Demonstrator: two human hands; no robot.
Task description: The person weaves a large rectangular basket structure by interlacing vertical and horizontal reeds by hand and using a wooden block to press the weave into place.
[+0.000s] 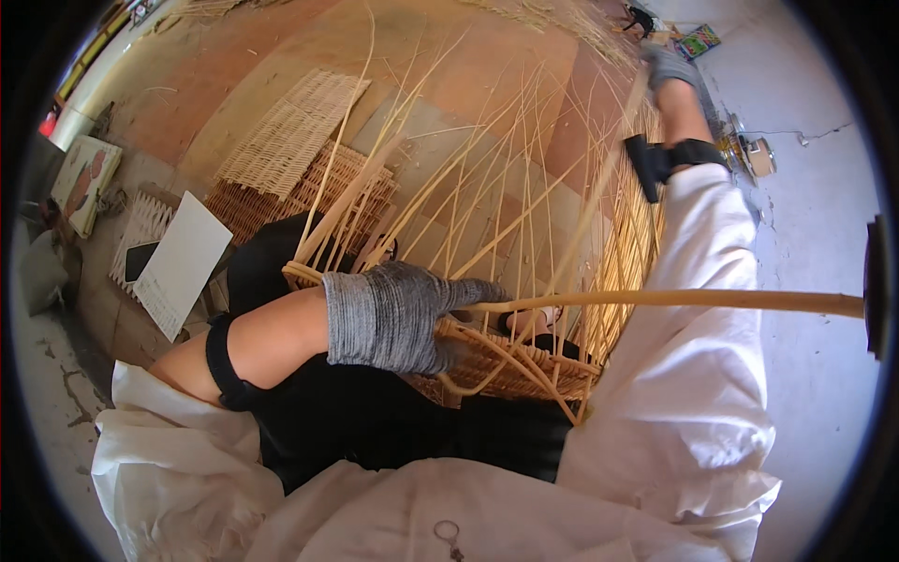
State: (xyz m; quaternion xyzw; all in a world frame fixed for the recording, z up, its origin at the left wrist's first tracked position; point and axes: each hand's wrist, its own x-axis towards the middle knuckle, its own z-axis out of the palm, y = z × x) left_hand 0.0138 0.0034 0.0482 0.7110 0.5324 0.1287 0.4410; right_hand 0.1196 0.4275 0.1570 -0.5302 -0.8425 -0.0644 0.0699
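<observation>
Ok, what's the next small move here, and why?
Probably bring the right hand in to the thick rod. That hand is stretched out to the upper right, away from the rod, which juts rightward from beside the left hand at the woven piece.

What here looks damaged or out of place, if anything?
The pale surface at the far left looks damaged: jagged dark cracks run through it. The white sheet lies aslant, perhaps set down casually. The upright canes splay unevenly, though the woven piece may simply be unfinished.
</observation>
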